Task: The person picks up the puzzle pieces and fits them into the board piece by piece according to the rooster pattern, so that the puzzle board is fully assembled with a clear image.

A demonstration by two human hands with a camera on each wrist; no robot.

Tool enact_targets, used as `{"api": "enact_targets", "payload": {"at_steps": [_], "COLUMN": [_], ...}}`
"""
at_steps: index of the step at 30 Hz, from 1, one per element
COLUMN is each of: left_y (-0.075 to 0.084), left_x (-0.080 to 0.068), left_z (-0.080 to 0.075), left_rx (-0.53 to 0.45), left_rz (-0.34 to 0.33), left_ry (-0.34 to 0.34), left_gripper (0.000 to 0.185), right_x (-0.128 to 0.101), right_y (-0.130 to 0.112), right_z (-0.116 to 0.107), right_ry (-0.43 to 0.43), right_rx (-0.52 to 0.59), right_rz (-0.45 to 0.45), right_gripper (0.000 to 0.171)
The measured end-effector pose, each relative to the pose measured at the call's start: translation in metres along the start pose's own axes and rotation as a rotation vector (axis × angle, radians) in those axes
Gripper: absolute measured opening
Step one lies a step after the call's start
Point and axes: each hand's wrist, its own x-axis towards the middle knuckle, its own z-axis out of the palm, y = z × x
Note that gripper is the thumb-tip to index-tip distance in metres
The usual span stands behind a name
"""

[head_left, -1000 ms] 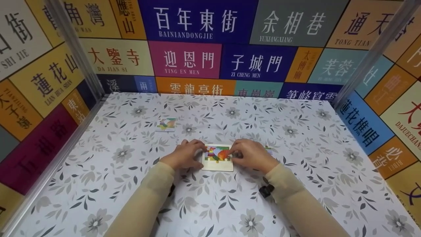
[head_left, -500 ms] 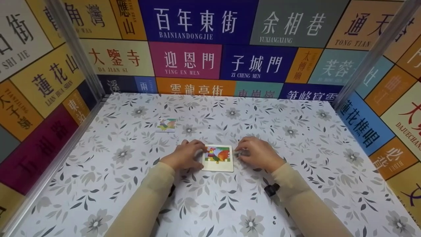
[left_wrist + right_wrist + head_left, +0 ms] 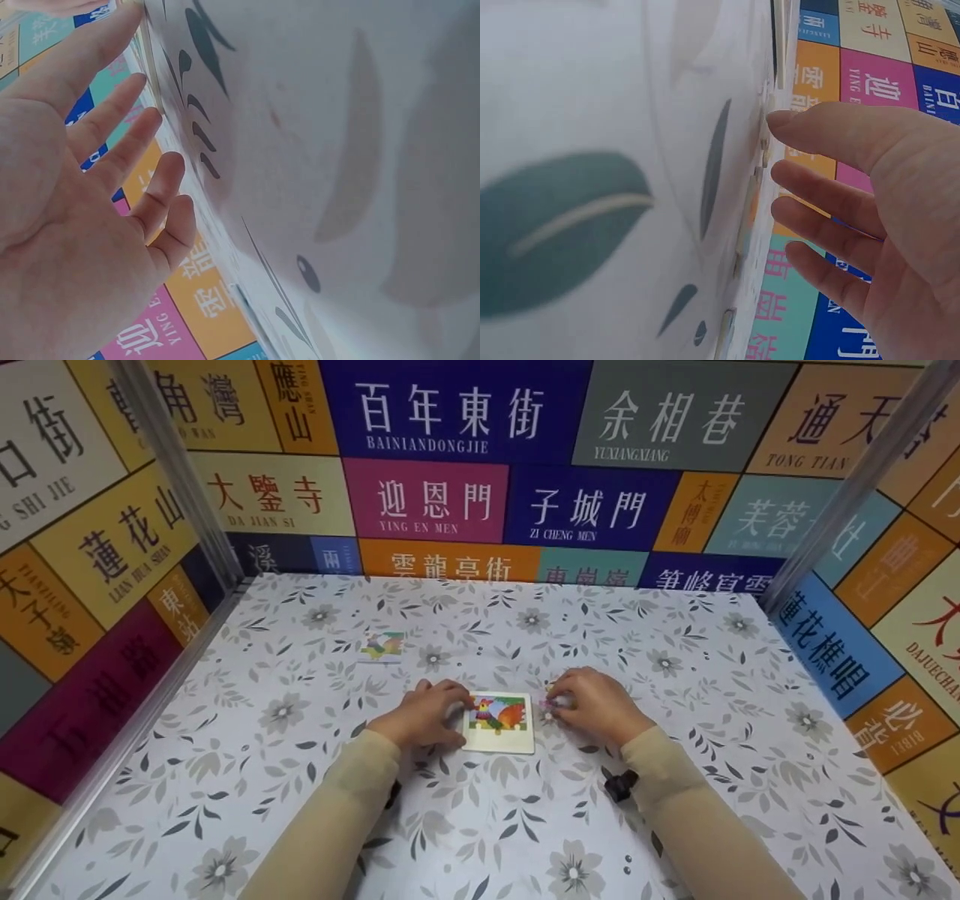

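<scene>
A small jigsaw puzzle in a cream tray (image 3: 499,743) lies mid-table, its picture a colourful rooster with an orange tail. Bare cream shows along the tray's lower part. At the tray's left side, my left hand (image 3: 420,712) steadies the edge with relaxed, spread fingers. To the right of the tray, my right hand (image 3: 598,706) pinches a small pink-and-purple puzzle piece (image 3: 553,702) between thumb and index finger, close over the table. In the right wrist view, the index finger is hidden behind the thumb, and loose puzzle pieces (image 3: 747,214) lie flat beside the fingertips.
A small card (image 3: 382,647) with a similar colourful picture lies back left of the tray. White cloth with a grey leaf pattern covers the table (image 3: 465,840). Panels with large lettering (image 3: 454,412) stand behind it and at both sides, with clear corner posts (image 3: 187,487).
My right hand has drawn back from the tray's right edge and moved a little right, uncovering the rooster's tail. The pink-and-purple piece now shows at its fingertips. My left hand stays at the tray.
</scene>
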Motion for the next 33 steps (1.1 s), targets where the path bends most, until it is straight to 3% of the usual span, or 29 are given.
{"api": "enact_targets", "payload": {"at_steps": [4, 11, 20, 33], "left_y": [0.0006, 0.0007, 0.0003, -0.0013], "left_x": [-0.0019, -0.0028, -0.0004, 0.0046], "left_z": [-0.0004, -0.0005, -0.0026, -0.0063], "left_rx": [-0.012, 0.043, 0.024, 0.074], "left_rz": [-0.009, 0.076, 0.027, 0.062], "left_ry": [-0.005, 0.029, -0.015, -0.044], "left_gripper": [0.051, 0.05, 0.049, 0.049], "right_x": [0.0018, 0.0038, 0.0065, 0.0054], "right_y": [0.003, 0.0042, 0.0041, 0.0038], "right_z": [0.0014, 0.0008, -0.0002, -0.0014], "right_ry": [-0.015, -0.033, -0.041, -0.052], "right_rx": [0.023, 0.045, 0.038, 0.036], "right_rz": [0.004, -0.03, -0.005, 0.027], "right_gripper": [0.014, 0.012, 0.01, 0.007]}}
